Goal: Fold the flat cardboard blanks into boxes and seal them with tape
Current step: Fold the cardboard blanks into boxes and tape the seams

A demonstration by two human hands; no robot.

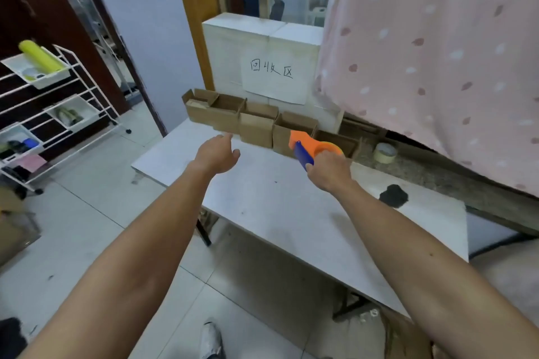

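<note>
Rack: one white wire rack point(87, 83) stands on the floor at far left. It carries three white trays, and one yellow roll point(40, 57) lies in the top tray.
Left hand: the left hand point(217, 151) is held above the surface point(262, 207), fingers loose and slightly spread, holding nothing. The fingertips point toward the boxes, near them but not touching.
Boxes: five cardboard boxes point(258, 125) with open tops stand in one row along the far edge of the surface, side by side against a white block.
Sign: one paper sheet point(274, 76) with three handwritten characters is stuck on the block above the row.
Dispenser: one orange tape dispenser point(315, 144) is held in front of the two rightmost boxes.
Right hand: the right hand point(328, 169) is wrapped round the dispenser's blue handle.
Tape: one pale tape roll point(385, 152) lies on the speckled ledge just right of the boxes.
Mark: one black patch point(393, 195) sits on the surface at right.
Curtain: one pink spotted curtain point(437, 52) hangs at far right.
</note>
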